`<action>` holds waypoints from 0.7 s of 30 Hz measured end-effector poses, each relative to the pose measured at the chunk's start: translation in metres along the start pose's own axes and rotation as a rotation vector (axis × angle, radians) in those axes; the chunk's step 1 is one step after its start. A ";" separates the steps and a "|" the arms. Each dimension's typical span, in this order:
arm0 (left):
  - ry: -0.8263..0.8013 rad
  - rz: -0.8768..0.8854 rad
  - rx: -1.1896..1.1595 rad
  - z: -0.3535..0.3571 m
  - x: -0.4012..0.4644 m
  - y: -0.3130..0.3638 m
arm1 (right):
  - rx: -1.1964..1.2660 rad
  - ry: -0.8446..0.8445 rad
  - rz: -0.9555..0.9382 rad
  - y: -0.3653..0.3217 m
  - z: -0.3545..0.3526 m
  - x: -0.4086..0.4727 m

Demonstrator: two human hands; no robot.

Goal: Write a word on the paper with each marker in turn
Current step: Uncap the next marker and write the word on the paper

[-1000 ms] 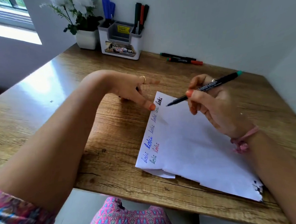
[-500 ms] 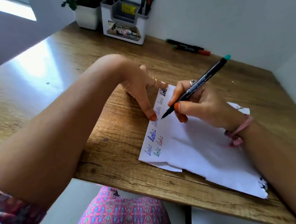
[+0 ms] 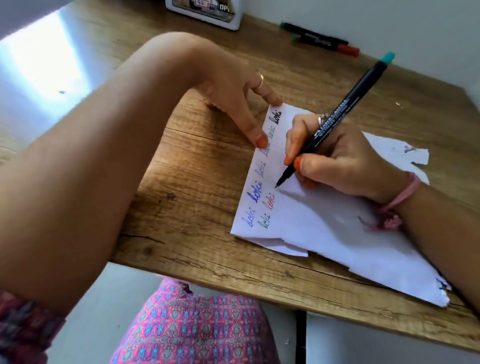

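While the tip of the black marker with a teal end cap point(image 3: 333, 118) sits on or just above the white torn-edged sheet of paper point(image 3: 318, 222), beside the red word in the second row, the right hand point(image 3: 340, 160) pinches its barrel low between thumb and forefinger, wrist resting on the sheet. That grip suits fine strokes. The paper lies at the near right of the wooden worktop point(image 3: 204, 161), turned at a slant, likely to match the writing arm. Left hand point(image 3: 237, 104): fingers spread, two fingertips pressing the paper's edge, probably to stop it sliding. Two more markers point(image 3: 320, 38) lie well apart by the wall. White desk organiser point(image 3: 204, 8) at the far edge; its contents are out of view.
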State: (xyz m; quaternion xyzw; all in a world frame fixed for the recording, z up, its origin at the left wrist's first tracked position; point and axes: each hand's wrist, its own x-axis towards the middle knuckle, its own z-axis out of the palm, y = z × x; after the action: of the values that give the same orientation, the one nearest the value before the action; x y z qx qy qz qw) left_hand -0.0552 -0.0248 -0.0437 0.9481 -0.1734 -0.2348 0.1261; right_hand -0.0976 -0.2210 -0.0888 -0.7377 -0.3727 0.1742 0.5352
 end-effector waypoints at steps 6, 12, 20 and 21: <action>0.160 0.098 -0.097 0.005 0.007 -0.013 | 0.001 -0.013 0.013 0.000 0.001 0.000; 0.204 0.103 -0.166 0.006 0.009 -0.016 | -0.030 -0.028 0.019 -0.001 0.002 0.000; 0.184 0.103 -0.207 0.005 0.011 -0.019 | -0.053 0.003 0.029 0.002 0.002 0.003; 0.180 0.104 -0.208 0.005 0.011 -0.019 | -0.052 -0.009 0.018 0.001 0.002 0.003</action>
State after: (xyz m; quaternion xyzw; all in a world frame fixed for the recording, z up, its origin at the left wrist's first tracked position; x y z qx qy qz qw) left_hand -0.0436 -0.0130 -0.0586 0.9370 -0.1848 -0.1586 0.2506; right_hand -0.0968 -0.2179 -0.0903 -0.7538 -0.3731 0.1728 0.5126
